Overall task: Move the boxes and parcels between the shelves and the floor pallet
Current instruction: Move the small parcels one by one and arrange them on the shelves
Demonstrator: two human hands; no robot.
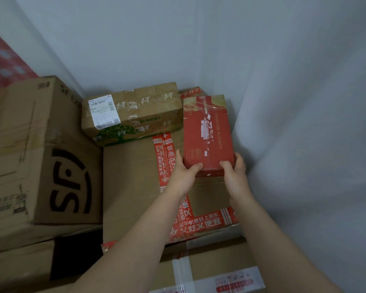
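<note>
Atop the taped carton (135, 187), against the white wall (304, 102), lies the red box (207, 134). Left hand (183, 172) and right hand (234, 172) grasp its near corners. Brown parcel (133, 112) sits just beside it.

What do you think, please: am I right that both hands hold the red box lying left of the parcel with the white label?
Not quite: the head view shows the red box, held by the left hand and right hand, lying right of the labelled parcel.
</note>
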